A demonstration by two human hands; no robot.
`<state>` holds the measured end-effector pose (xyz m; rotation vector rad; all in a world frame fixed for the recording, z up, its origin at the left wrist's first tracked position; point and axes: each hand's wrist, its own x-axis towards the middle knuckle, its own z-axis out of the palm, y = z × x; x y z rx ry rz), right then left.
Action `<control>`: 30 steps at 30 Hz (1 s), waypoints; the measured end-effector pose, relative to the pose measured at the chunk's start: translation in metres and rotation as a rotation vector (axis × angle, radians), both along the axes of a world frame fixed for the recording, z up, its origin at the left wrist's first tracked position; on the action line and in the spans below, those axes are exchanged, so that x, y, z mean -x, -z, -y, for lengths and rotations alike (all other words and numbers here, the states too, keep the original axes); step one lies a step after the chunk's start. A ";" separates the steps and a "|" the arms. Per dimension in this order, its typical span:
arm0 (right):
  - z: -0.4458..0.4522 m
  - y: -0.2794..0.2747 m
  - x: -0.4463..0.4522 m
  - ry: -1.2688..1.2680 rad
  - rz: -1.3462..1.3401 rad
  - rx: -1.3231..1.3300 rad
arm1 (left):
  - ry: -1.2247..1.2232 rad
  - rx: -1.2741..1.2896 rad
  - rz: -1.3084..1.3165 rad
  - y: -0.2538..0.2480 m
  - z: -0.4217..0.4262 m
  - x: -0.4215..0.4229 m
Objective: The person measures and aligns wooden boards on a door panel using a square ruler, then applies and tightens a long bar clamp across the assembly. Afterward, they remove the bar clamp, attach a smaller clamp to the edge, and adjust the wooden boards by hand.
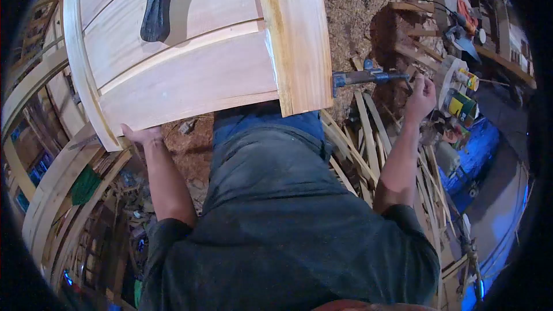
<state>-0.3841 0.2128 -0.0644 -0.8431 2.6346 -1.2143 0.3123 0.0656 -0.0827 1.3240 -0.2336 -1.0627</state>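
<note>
A pale wooden panel (pixel 190 75) with framed edges lies in front of my body. My left hand (pixel 145 134) is at its near left corner, thumb against the edge and the other fingers mostly hidden beneath. Against the outer side of the thick right rail (pixel 296 40) sits a dark metal clamp (pixel 368 76), its screw pointing right. At the screw's outer end my right hand (pixel 422 99) is closed around the thin handle. A dark, rounded-end piece (pixel 156 14) lies across the panel's upper part.
Long wood strips (pixel 368 132) lie on the ground to the right. Curved wooden pieces (pixel 60 196) are stacked at left. A yellow-labelled can (pixel 461 106), a small yellow-and-white container (pixel 468 79) and a power tool (pixel 461 37) stand at right. Sawdust covers the ground.
</note>
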 end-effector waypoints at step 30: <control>0.014 0.062 0.040 -0.568 -0.515 -0.571 | -0.250 0.066 -0.233 0.023 -0.005 -0.018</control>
